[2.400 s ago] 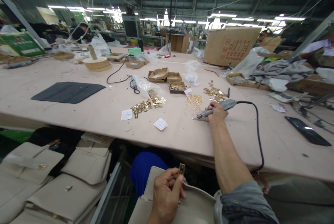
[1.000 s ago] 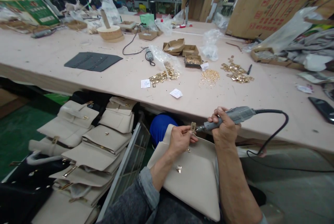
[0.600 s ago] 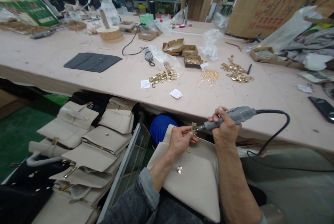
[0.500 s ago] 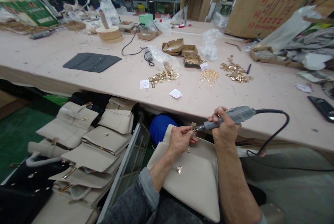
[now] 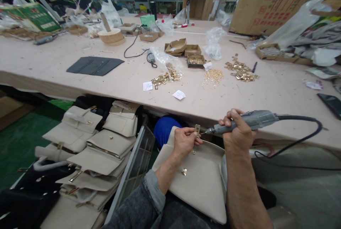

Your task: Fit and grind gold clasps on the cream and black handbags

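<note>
On my lap lies a beige handbag (image 5: 198, 182) with a small gold clasp (image 5: 184, 171) on its front. My left hand (image 5: 184, 141) pinches a small gold metal plate (image 5: 197, 128) at the bag's upper edge; the fingers hide part of it. Wrapped in my right hand (image 5: 238, 129) is a grey electric screwdriver (image 5: 247, 119), held level and pointing left. Its thin bit stands close to the gold plate, just to the right of it. A black cable runs from the tool's back end.
Several beige handbags (image 5: 90, 165) are stacked at the left beside a grey crate edge (image 5: 128, 170). On the table are gold plates (image 5: 162, 79), tiny gold pieces (image 5: 213, 76), small cardboard boxes (image 5: 195, 61), a black mat (image 5: 94, 65), a phone (image 5: 330, 104) and a large carton (image 5: 277, 5).
My right hand has drawn the electric screwdriver to the right, opening a small gap between its bit holder and the gold plate. My left hand keeps its pinch. The view has shifted slightly.
</note>
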Available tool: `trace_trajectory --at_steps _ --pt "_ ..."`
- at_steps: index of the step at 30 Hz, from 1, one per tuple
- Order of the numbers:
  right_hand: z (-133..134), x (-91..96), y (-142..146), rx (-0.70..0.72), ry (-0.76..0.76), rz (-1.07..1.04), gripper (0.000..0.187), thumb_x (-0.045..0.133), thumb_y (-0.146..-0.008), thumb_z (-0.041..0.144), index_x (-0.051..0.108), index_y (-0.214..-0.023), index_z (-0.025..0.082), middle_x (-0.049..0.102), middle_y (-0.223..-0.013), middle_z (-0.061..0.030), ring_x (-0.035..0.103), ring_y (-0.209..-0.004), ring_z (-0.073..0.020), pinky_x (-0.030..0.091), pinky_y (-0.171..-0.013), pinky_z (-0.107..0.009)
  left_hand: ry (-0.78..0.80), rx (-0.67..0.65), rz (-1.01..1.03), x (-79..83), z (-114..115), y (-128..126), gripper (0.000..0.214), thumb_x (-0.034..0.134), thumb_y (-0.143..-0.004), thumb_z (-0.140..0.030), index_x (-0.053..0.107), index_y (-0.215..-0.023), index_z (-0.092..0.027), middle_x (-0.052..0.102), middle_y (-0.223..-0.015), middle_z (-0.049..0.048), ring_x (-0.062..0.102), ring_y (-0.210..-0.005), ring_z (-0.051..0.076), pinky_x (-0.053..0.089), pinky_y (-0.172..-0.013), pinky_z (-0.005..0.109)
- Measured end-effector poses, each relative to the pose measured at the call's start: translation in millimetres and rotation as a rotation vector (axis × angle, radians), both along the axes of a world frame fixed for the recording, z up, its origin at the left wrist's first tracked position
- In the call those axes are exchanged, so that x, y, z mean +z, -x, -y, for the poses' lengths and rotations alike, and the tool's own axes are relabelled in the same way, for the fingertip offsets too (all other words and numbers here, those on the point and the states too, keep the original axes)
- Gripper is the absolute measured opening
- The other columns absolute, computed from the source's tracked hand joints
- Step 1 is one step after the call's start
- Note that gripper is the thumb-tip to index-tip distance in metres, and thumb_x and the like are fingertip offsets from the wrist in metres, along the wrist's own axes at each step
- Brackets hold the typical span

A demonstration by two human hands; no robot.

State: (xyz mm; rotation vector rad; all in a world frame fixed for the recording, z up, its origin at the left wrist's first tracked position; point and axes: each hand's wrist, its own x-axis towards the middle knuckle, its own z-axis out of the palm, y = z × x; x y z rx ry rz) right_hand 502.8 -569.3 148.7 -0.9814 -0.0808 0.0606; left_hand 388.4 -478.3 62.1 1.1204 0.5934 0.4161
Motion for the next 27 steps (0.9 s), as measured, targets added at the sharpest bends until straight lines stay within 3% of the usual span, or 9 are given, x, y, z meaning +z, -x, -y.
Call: trace_trajectory --at_steps 14,27 --pt "-11.5 4.8 25.8 -0.011 0.010 0.114 0.018 0.078 -0.079 0.020 0.063 -0.088 0.018 0.051 -0.063 0.0058 0.046 -0.047 -0.0070 0.048 -0.051 -0.025 0.086 -0.026 -0.006 3.8 1.3 -1.0 0.016 0.071 -0.084 -0.013 0.078 -0.095 -0.004 0.078 -0.080 0.0133 0.076 -0.060 0.018 0.062 -0.051 0.021" --pt "-18.0 0.5 32.4 -0.010 0.037 0.147 0.016 0.079 -0.080 0.020 0.066 -0.088 0.018 0.052 -0.062 0.0060 0.046 -0.046 -0.0072 0.048 -0.051 -0.025 0.049 0.001 -0.033 4.2 2.3 -2.1 0.017 0.064 -0.084 -0.008 0.078 -0.092 -0.004 0.078 -0.074 0.0122 0.076 -0.058 0.019 0.062 -0.051 0.022"
